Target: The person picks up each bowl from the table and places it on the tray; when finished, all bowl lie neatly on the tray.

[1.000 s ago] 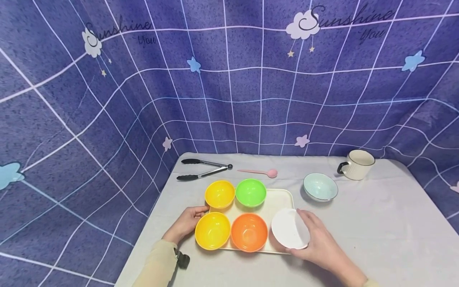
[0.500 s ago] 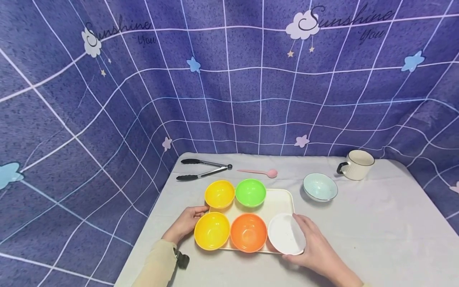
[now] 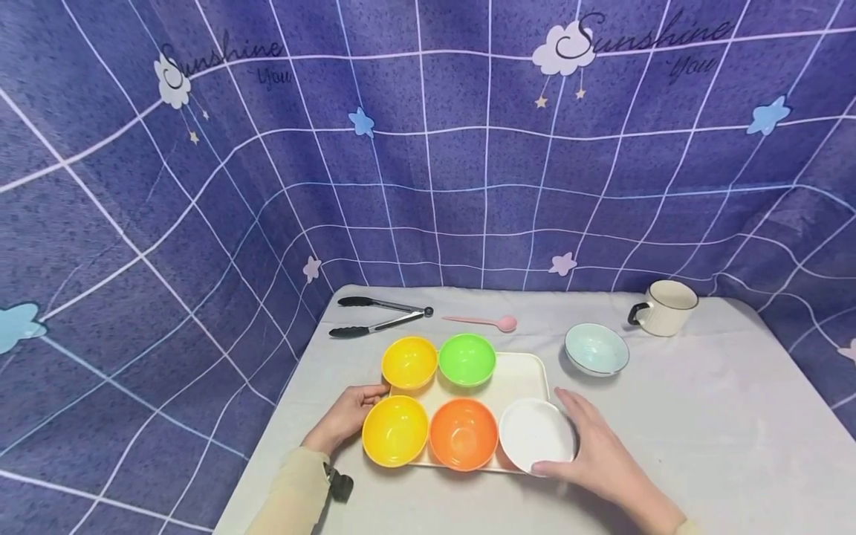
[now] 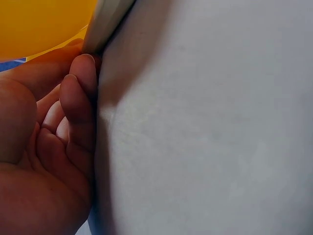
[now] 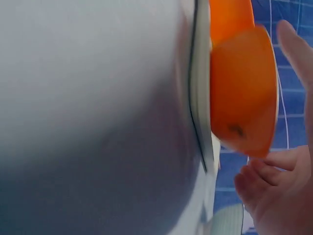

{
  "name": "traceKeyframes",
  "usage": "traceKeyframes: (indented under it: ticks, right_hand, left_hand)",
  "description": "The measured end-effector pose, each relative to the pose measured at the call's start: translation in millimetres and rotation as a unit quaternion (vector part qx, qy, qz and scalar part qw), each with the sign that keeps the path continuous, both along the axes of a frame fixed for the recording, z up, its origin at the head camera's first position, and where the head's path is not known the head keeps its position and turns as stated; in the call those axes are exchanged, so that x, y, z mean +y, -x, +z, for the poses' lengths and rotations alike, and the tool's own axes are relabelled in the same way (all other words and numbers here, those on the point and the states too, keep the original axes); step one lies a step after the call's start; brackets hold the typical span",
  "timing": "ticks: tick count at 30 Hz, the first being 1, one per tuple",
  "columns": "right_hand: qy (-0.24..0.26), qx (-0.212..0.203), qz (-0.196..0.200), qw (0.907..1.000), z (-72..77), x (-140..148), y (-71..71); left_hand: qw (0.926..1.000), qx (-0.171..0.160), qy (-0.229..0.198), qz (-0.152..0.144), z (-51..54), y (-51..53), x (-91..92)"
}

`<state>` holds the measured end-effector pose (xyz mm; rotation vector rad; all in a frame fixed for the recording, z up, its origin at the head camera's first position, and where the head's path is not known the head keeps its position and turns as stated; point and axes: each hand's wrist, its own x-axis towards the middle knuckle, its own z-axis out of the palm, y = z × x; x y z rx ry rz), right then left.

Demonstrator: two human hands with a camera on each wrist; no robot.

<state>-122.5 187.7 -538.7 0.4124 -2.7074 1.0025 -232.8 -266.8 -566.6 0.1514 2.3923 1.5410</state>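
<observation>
A cream tray (image 3: 524, 375) carries two yellow bowls (image 3: 396, 431) (image 3: 410, 362), a green bowl (image 3: 468, 360), an orange bowl (image 3: 464, 434) and, at the near right corner, a white-lined bowl (image 3: 536, 435). That last bowl's outer wall looks orange in the right wrist view (image 5: 244, 93). My right hand (image 3: 602, 453) is spread around its right side, thumb and fingers apart, loosely near the rim. At the tray's left edge my left hand (image 3: 348, 417) pinches the rim, thumb above and curled fingers below, in the left wrist view (image 4: 54, 127) too.
Black-tipped tongs (image 3: 384, 316) and a pink spoon (image 3: 491, 322) lie behind the tray. A pale blue bowl (image 3: 597, 349) stands to its right, and a cream mug (image 3: 669, 307) with a black handle farther back. A patterned purple curtain (image 3: 428, 163) rises behind the table.
The white-lined bowl has moved left and toward me, down beside the orange bowl. My right hand's fingers have since spread away from its rim. The left hand has stayed in place.
</observation>
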Motion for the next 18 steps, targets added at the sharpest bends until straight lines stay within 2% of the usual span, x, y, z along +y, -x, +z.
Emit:
traceKeyframes:
  ticks: [3, 8, 14, 18]
  right_hand:
    - [-0.003, 0.002, -0.020, 0.9998, 6.6, 19.0, 17.1]
    - [-0.012, 0.017, -0.068, 0.9974, 15.5, 57.3, 54.0]
    - [-0.033, 0.057, -0.086, 0.9942, 8.8, 85.3, 94.7]
    - [-0.040, 0.053, -0.093, 0.9934, 2.9, 90.2, 111.9]
  left_hand:
    - [1.0000, 0.002, -0.001, -0.003, -0.1, 0.1, 0.3]
    - [1.0000, 0.001, -0.001, 0.002, -1.2, -0.2, 0.4]
    - [1.0000, -0.001, -0.004, 0.001, -0.8, -0.4, -0.7]
    - [0.9999, 0.004, -0.013, -0.004, -0.8, -1.3, -0.4]
